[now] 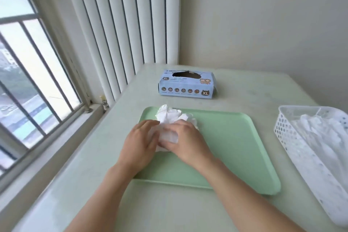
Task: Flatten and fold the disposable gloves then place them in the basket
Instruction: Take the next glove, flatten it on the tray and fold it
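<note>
White and crumpled, the disposable glove [170, 117] sits on the far left part of the green tray [235, 149], and both of your hands are on its near end. Your left hand [140, 141] lies on the glove's left side with fingers stretched out fairly straight, pressing down more than gripping. Your right hand [183, 137] covers the near right part, fingers bent over the plastic; whether they pinch a fold or only press it flat is hidden by the hand itself.

The relation that matters: the bunched, unflattened bulk of the glove lies away from you, beyond both sets of fingertips, so its long axis seems to run from your wrists toward the blue glove box [186, 85] at the back of the counter [254, 88]. Smoothing will likely mean sliding your palms away from you along that line.

The white basket [282, 132] stands off the tray's right edge, well apart from the glove, and already holds pale, filmy material that looks like earlier gloves. Your right hand is the nearer one to it, so that hand is the natural choice for the transfer once folding is finished
</note>
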`<state>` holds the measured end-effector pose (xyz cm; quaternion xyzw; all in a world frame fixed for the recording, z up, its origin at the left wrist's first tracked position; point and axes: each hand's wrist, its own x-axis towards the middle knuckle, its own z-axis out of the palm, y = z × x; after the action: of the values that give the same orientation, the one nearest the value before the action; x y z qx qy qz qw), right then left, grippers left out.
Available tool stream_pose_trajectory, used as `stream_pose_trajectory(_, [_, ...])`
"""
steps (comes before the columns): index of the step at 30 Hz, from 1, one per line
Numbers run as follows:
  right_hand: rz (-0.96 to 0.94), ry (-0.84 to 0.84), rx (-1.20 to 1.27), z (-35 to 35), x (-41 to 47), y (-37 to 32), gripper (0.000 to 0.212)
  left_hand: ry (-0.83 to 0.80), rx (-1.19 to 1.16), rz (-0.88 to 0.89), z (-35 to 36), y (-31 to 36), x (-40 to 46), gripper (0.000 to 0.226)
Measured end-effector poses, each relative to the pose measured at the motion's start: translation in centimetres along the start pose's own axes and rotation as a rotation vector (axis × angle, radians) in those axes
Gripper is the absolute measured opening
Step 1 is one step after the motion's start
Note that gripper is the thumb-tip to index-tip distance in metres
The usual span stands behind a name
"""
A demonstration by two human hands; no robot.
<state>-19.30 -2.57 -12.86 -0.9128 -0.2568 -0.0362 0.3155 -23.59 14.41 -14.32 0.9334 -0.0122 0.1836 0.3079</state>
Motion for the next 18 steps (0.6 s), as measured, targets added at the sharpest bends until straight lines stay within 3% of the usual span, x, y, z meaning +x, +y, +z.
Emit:
stream_pose_trajectory(2, [-0.031, 0.058, 0.054, 1.5, -0.3, 0.7, 0.024, -0.053, -0.105, -0.020, 0.2, -0.3, -0.6, 0.051])
stream_pose_trajectory(5, [-0.040, 0.144, 0.202, 1.0, -0.9, 2.2, 0.026, -0.042, -0.260, -0.098, 0.0, -0.1, -0.2, 0.072])
stream_pose_trajectory(8, [0.036, 0.158, 0.448, -0.6, -1.1, 3.5, 0.011, -0.127, -0.236, -0.053, 0.2, -0.3, 0.3, 0.088])
stream_pose_trajectory(11, [0.175, 0.205, 0.731, -1.3, -0.7, 4.7, 0.013, -0.200, -0.197, 0.003, 0.7, -0.3, 0.3, 0.102])
stream_pose_trajectory(18, [0.410, 0.380, 0.753, -2.8, -0.1, 7.1, 0.017, -0.200, -0.061, 0.058, 1.3, -1.2, -0.1, 0.086])
